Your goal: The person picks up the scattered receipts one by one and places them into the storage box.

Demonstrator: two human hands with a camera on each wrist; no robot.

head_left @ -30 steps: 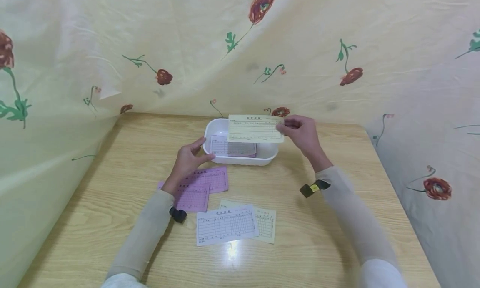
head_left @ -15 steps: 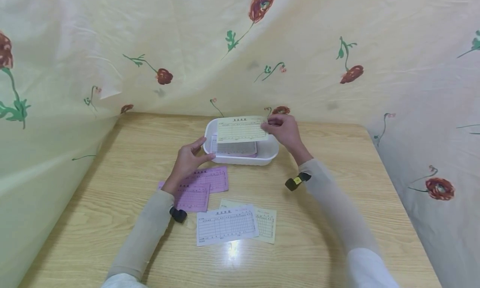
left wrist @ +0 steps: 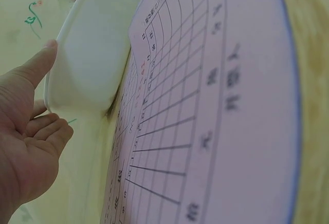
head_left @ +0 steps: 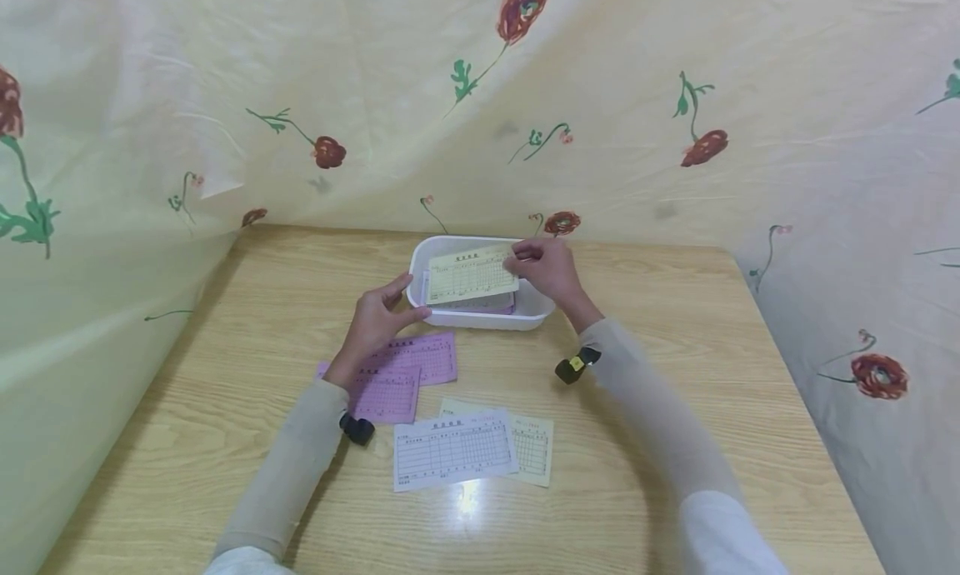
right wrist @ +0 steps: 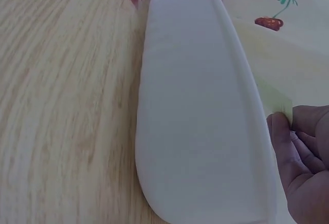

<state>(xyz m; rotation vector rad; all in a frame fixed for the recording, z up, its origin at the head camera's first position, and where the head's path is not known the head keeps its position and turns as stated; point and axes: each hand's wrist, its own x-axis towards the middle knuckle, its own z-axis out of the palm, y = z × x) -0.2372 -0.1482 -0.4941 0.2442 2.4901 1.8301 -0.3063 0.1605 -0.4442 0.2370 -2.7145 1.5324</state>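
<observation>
A white plastic box [head_left: 491, 320] stands at the far middle of the table in the head view. My left hand [head_left: 380, 315] holds its left end, thumb at the near corner and fingers along the side. My right hand [head_left: 550, 270] pinches the right end of a pale yellow receipt slip [head_left: 468, 277], slightly tilted over the box. Beneath it, white and purple slips inside the box are mostly covered. From the right wrist, the yellow slip [right wrist: 275, 99] shows past the box rim, between thumb [right wrist: 281, 142] and fingers. The left wrist view has the left thumb [left wrist: 41, 62] at the rim.
Two purple slips [head_left: 386, 397] overlap on the table under and beside the left forearm. Nearer the front, a white slip [head_left: 452, 452] lies partly over a pale yellow one [head_left: 535, 452]. A flowered cloth [head_left: 420, 75] hangs behind the wooden table [head_left: 675, 308] and along its sides.
My right hand has moved left and slightly down with the yellow slip, bringing it from over the box's right part to its left part. The left hand has stayed on the box.
</observation>
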